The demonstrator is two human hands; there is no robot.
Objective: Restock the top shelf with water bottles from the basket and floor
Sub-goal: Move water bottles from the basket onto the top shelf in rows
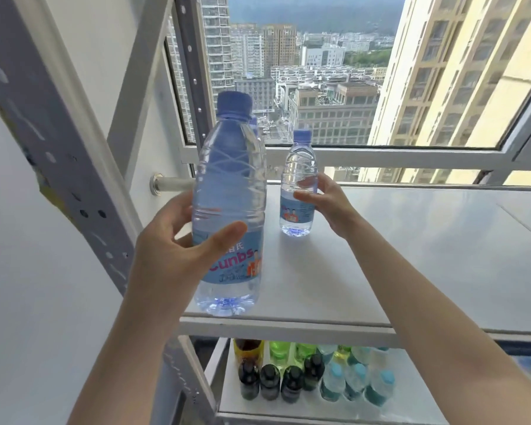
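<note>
A person's left hand (178, 240), in the lower centre of the frame, is gripping the near water bottle (227, 194), with the thumb lying across its blue label and the fingers wrapping round its left side. This clear bottle with a blue cap is standing upright at the front left edge of the white top shelf (380, 256); whether its base is resting on the shelf or hovering just above it cannot be told. Right of centre, the right hand (325, 200) is holding the far water bottle (298, 185) between thumb and curled fingers. That bottle is standing upright on the shelf, further back. The blue cap of a third bottle (253, 121) is peeking out just behind the near one. Along the bottom of the frame, a lower shelf (227, 394) is carrying rows of dark-capped bottles (270, 381), pale blue-capped bottles (356, 381) and green bottles (279, 351). A perforated metal upright (59, 167) is running down the left side. Behind the shelf, a window (319, 72) is showing city high-rises.
</note>
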